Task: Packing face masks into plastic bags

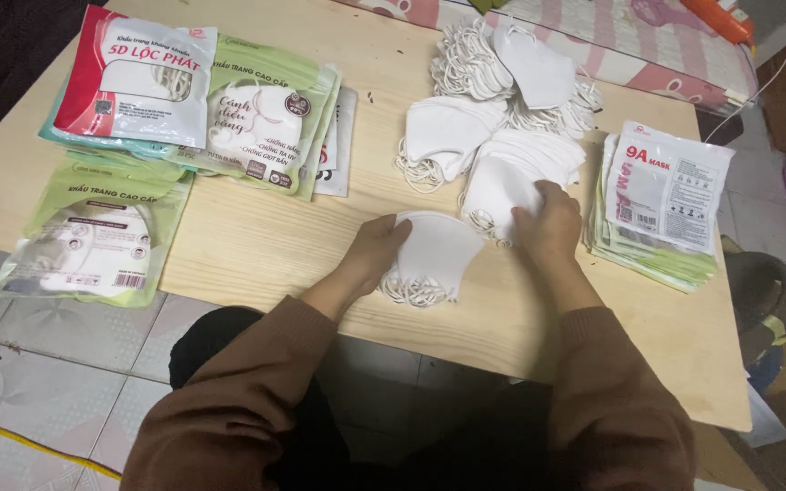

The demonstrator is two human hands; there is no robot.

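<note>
A small stack of white folded face masks (pixel 434 255) lies near the front of the wooden table (pixel 256 236). My left hand (pixel 377 250) rests against its left edge, fingers curled on the top mask. My right hand (pixel 548 218) lies on a second fanned pile of white masks (pixel 511 173) just to the right, fingers pinching the pile's edge. More white masks with elastic loops are heaped behind, one pile (pixel 448 136) in the middle and a bigger one (pixel 511 73) at the far edge.
Stacks of printed mask pouches sit around: red-and-white and green ones (pixel 193 100) at the far left, a green pouch (pixel 93 236) overhanging the left edge, and white-topped green pouches (pixel 661 205) at the right. A pink striped cloth (pixel 611 41) lies beyond the table. Tiled floor is below.
</note>
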